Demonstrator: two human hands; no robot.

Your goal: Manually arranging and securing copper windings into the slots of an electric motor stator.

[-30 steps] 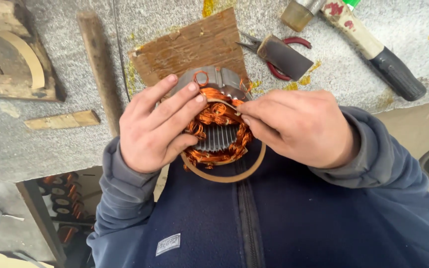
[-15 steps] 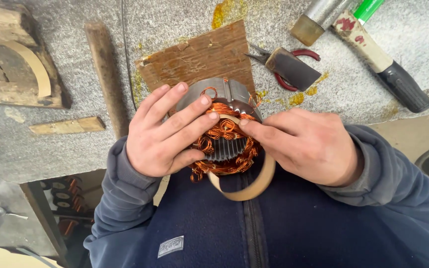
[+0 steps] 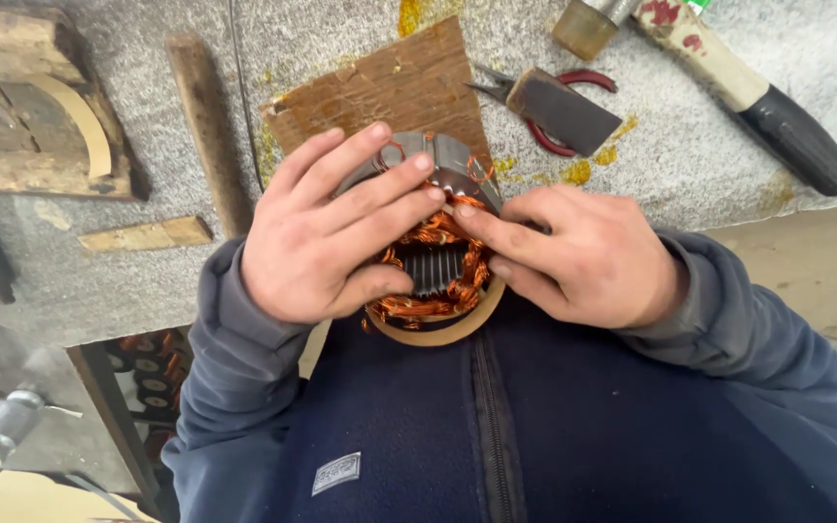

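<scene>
The person is holding a motor core, a grey metal ring packed with copper wire, up against the chest just in front of the edge of a grey stone bench. The left hand is lying across the core with its fingers spread and curled over the near rim, gripping it and keeping it from turning. The right hand is coming in from the other side with thumb and forefinger pinched narrow on the copper wire at the top of the core, where a tan strip is looping under the core's lower edge. Judging by this, the step in hand is working the windings, pressing or tucking the wire and the strip into place around the ring. The next move is likely calling for a firm hold by the left hand while the right fingertips are guiding the wire carefully, since thin copper strands bend and nick easily. Beyond the core a brown board is lying on the bench; red-handled pliers and a hammer are resting to the right of it, well apart from both hands, and a wooden stick is lying to the left.
</scene>
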